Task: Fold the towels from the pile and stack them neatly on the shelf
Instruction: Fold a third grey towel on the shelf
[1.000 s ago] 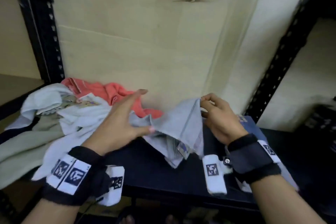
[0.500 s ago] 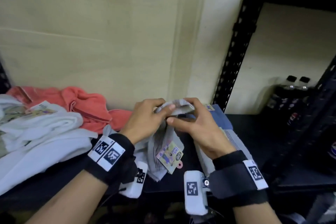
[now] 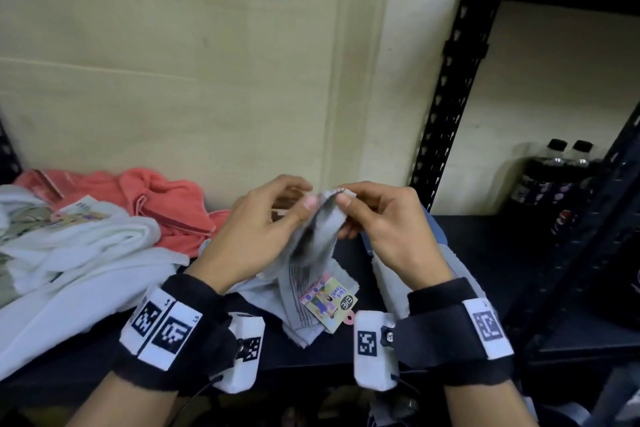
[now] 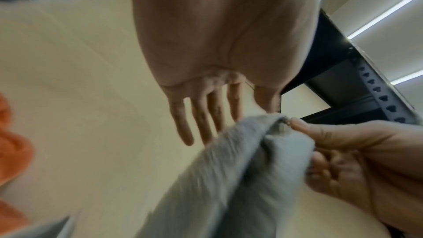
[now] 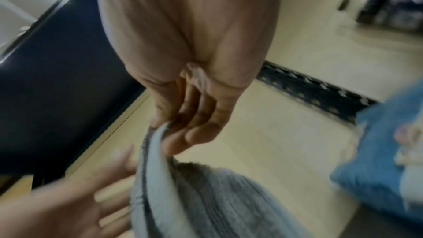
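Note:
A grey towel (image 3: 318, 236) with a paper label (image 3: 329, 302) hangs doubled over the black shelf (image 3: 485, 253). My right hand (image 3: 343, 196) pinches its top edge between thumb and fingers, as the right wrist view shows (image 5: 169, 133). My left hand (image 3: 306, 192) is right beside it with straight fingers (image 4: 201, 120), and its thumb touches the fold. The towel (image 4: 240, 169) drapes down between both hands. The pile lies to the left: white towels (image 3: 86, 246) in front and a coral towel (image 3: 166, 198) behind them.
Folded blue and grey towels (image 3: 440, 239) lie on the shelf under my right wrist. A perforated black upright (image 3: 450, 80) stands behind them. Dark bottles (image 3: 554, 177) stand in the bay to the right. A plywood panel (image 3: 173, 80) closes the back.
The two held edges of the grey towel were brought together, doubling it. Since then my left fingers have straightened off the fold while the right hand keeps its pinch.

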